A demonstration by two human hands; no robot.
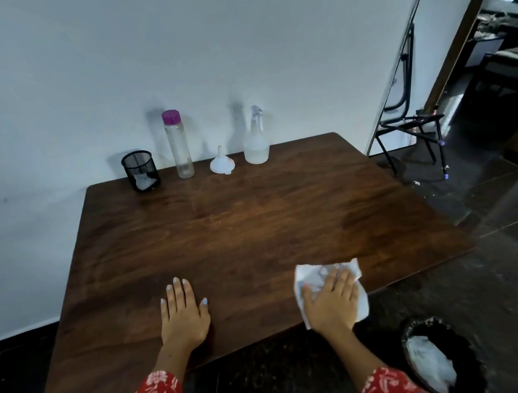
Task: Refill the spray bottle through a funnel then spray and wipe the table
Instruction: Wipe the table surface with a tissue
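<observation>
So the right hand (332, 298) is pressed flat on a white cloth (329, 289) near the front right edge of the table (222, 227), fingers spread out straight on top of it, not bunched around it. Part of the cloth hangs a bit past the table edge. The left hand (183, 313) lies palm down on the bare wood near the front edge, fingers straight and relaxed, holding nothing. Both sleeves are red with a white floral print.

Everything else is lined up along the back edge against the wall. The spray bottle (255, 138) stands upright toward the right of that row, clear, with its trigger head on and some liquid in the bottom. Just left of it the white funnel (221, 162) sits wide end down, spout pointing up, not touching the bottle. Left of that is a tall clear bottle (178, 144) with a purple cap, upright, only a little liquid in it. Furthest left is a black mesh cup (141, 171) with something white inside.

On the floor at the lower right there's a dark bin (447, 359) with crumpled white stuff in it. A black metal stand (413, 131) is off past the table's right back corner.
</observation>
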